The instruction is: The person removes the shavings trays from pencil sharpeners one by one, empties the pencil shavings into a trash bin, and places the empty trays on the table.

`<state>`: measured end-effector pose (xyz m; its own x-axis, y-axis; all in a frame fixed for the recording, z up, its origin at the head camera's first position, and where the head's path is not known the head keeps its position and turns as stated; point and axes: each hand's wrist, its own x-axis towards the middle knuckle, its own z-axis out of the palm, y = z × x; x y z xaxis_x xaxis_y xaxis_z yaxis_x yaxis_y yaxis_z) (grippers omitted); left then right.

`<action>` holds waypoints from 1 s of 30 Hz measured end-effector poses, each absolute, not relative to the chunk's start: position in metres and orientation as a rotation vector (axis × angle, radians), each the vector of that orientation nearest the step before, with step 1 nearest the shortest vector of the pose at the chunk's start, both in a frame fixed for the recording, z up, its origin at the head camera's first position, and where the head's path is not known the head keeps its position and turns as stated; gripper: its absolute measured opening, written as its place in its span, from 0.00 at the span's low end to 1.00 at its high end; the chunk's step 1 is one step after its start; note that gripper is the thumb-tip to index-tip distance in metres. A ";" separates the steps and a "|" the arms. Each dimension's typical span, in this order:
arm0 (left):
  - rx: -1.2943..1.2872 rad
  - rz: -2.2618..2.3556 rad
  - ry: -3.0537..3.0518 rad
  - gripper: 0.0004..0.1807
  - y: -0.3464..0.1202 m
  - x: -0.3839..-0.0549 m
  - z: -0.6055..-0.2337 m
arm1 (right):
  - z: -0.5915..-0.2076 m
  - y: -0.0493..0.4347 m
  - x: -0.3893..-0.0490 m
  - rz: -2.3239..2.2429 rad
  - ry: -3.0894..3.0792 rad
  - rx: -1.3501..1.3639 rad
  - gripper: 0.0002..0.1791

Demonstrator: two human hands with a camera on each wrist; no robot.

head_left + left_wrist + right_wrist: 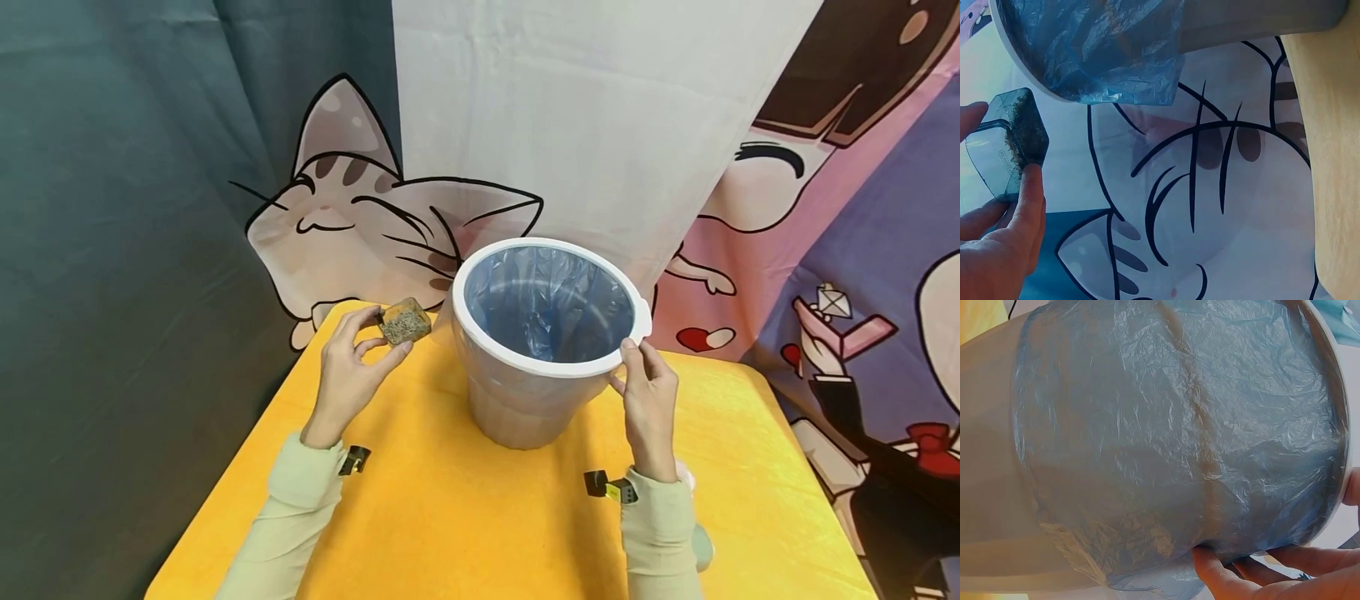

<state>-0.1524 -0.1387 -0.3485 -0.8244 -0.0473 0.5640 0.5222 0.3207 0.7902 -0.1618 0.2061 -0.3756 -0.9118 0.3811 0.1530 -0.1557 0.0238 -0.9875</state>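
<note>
My left hand (345, 379) pinches a small clear plastic box (405, 323) between thumb and fingers, left of the bin and near its rim height. Brown-green dried crumbly material lies inside the box (1029, 131), along one side. A pale trash bin (517, 412) with a white rim (480, 329) stands upright on the table, lined with a translucent blue bag (555, 292). At the bin's right side, my right hand (651, 404) grips the rim, thumb on top and fingers beneath. In the right wrist view, those fingers (1229, 575) press against the bag's folded-over edge.
A yellow cloth covers the table (465, 517). Partly hidden by my right forearm are a pale green object (702, 547) and a pinkish-white one (686, 475). Behind the table hangs a curtain (600, 108) printed with cartoon figures.
</note>
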 end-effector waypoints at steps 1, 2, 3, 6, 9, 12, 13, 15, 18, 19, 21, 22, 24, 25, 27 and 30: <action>-0.418 -1.526 -2.099 0.30 -0.139 -0.153 -0.348 | -0.376 0.206 -0.162 1.947 -1.933 -0.228 0.28; -0.417 -1.522 -2.100 0.30 -0.138 -0.153 -0.348 | -0.376 0.206 -0.162 1.946 -1.933 -0.225 0.28; -0.417 -1.520 -2.100 0.30 -0.138 -0.153 -0.348 | -0.376 0.206 -0.162 1.942 -1.938 -0.226 0.28; -0.421 -1.516 -2.106 0.31 -0.137 -0.155 -0.346 | -0.376 0.207 -0.162 1.941 -1.932 -0.226 0.28; -0.426 -1.501 -2.115 0.31 -0.135 -0.156 -0.343 | -0.376 0.208 -0.162 1.939 -1.930 -0.233 0.27; -0.434 -1.482 -2.116 0.32 -0.133 -0.158 -0.338 | -0.376 0.209 -0.163 1.940 -1.923 -0.232 0.27; -0.439 -1.479 -2.114 0.32 -0.133 -0.159 -0.337 | -0.376 0.209 -0.163 1.942 -1.919 -0.230 0.27; -0.446 -1.471 -2.113 0.32 -0.133 -0.163 -0.335 | -0.376 0.209 -0.164 1.952 -1.914 -0.217 0.28; -0.455 -1.455 -2.118 0.33 -0.135 -0.169 -0.335 | -0.377 0.207 -0.165 1.961 -1.923 -0.214 0.28; -0.457 -1.452 -2.124 0.33 -0.137 -0.172 -0.337 | -0.377 0.207 -0.165 1.963 -1.925 -0.213 0.28; -0.459 -1.439 -2.139 0.33 -0.139 -0.179 -0.341 | -0.378 0.207 -0.165 1.959 -1.932 -0.218 0.27; -0.459 -1.431 -2.147 0.33 -0.140 -0.183 -0.343 | -0.378 0.207 -0.165 1.954 -1.936 -0.222 0.27; -0.468 -1.427 -2.155 0.34 -0.141 -0.189 -0.347 | -0.379 0.207 -0.165 1.959 -1.924 -0.212 0.27; -0.471 -1.430 -2.157 0.34 -0.141 -0.192 -0.349 | -0.379 0.208 -0.165 1.961 -1.920 -0.211 0.27; -0.474 -1.432 -2.158 0.34 -0.140 -0.196 -0.350 | -0.379 0.208 -0.165 1.965 -1.913 -0.210 0.27; -0.468 -1.479 -2.161 0.35 -0.137 -0.200 -0.348 | -0.379 0.209 -0.165 1.977 -1.895 -0.202 0.27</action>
